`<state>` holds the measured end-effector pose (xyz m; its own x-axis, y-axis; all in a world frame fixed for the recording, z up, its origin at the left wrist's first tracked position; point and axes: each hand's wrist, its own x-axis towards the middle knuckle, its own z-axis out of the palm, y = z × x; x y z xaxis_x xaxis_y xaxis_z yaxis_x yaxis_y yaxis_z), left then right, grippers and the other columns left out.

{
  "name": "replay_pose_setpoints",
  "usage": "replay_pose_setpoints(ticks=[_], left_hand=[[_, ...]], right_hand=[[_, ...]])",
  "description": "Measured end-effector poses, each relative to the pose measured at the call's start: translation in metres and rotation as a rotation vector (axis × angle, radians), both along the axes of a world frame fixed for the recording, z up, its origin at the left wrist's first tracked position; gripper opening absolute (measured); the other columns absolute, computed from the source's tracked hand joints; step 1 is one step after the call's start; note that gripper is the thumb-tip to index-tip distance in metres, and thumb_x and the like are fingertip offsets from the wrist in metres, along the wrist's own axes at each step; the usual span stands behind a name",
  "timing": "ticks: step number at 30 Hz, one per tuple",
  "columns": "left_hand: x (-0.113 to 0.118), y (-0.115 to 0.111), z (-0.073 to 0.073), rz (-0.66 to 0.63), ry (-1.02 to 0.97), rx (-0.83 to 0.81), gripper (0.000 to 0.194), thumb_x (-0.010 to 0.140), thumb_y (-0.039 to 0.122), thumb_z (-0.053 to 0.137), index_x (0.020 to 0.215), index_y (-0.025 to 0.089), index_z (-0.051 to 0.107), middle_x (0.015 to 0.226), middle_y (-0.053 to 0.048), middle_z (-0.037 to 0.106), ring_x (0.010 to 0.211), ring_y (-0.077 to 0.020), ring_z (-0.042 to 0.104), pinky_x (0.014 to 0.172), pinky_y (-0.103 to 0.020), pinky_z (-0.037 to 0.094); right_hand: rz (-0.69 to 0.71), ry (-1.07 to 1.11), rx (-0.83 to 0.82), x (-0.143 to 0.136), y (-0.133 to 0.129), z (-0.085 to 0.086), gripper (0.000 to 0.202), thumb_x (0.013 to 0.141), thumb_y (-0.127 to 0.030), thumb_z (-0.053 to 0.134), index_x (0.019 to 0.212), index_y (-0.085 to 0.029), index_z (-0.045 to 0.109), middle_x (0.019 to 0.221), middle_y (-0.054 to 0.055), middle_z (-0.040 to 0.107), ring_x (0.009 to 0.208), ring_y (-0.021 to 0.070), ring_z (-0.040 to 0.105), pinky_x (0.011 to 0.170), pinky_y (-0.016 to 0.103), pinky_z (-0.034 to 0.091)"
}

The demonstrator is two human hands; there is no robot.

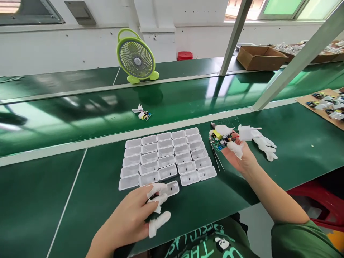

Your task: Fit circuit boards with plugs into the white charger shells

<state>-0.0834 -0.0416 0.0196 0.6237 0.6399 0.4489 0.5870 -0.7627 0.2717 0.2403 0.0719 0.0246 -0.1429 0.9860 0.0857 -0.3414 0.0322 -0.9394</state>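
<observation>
My left hand [137, 213], with white cots on its fingers, has its fingertips on the near end of a small white plastic case [173, 188]. That end of the case is hidden under the fingers, and the thumb is held apart. The case sits just in front of several rows of similar open white cases [166, 161]. My right hand [240, 154] holds a green circuit board [219, 139] carrying yellow and black components. Red and black wires run from the board to a white plastic part [245, 133] beyond the fingers. Tweezers [219, 161] lie below the board.
A white glove [264, 145] lies right of my right hand. On the green belt [177, 102] rests another board assembly [142, 113]. Beyond stand a green fan [137, 59] and cardboard box [260, 57]. More boards lie on cardboard [309, 102] at right; a slanted metal post [292, 61] rises nearby.
</observation>
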Motion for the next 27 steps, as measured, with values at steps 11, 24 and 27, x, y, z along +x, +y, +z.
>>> replay_pose_setpoints(ticks=[11, 24, 27], left_hand=[[0.013, -0.003, -0.012, 0.029, 0.066, 0.265, 0.023, 0.096, 0.006, 0.051, 0.078, 0.019, 0.056, 0.080, -0.007, 0.064, 0.088, -0.0227, 0.065, 0.076, -0.036, 0.055], [0.015, -0.001, -0.026, 0.127, 0.256, 0.161, 0.019, 0.091, 0.016, 0.055, 0.107, 0.018, 0.065, 0.108, -0.014, 0.069, 0.106, -0.0307, 0.061, 0.090, -0.041, 0.051], [0.018, -0.003, -0.028, 0.148, 0.209, 0.134, 0.034, 0.086, 0.013, 0.053, 0.118, 0.018, 0.064, 0.104, -0.012, 0.068, 0.100, -0.0293, 0.061, 0.087, -0.039, 0.048]], right_hand=[[0.059, -0.073, -0.064, -0.007, -0.006, -0.005, 0.073, 0.062, -0.056, 0.094, 0.126, -0.036, 0.065, 0.124, 0.005, 0.071, 0.130, 0.0349, 0.061, 0.117, 0.058, 0.045], [0.186, -0.106, -0.018, -0.008, -0.014, -0.006, 0.073, 0.058, -0.049, 0.098, 0.121, -0.034, 0.066, 0.120, 0.006, 0.072, 0.120, 0.0334, 0.067, 0.105, 0.054, 0.055], [0.278, -0.111, 0.011, -0.006, -0.017, -0.010, 0.074, 0.058, -0.047, 0.099, 0.123, -0.033, 0.065, 0.120, 0.007, 0.073, 0.117, 0.0326, 0.069, 0.099, 0.051, 0.058]])
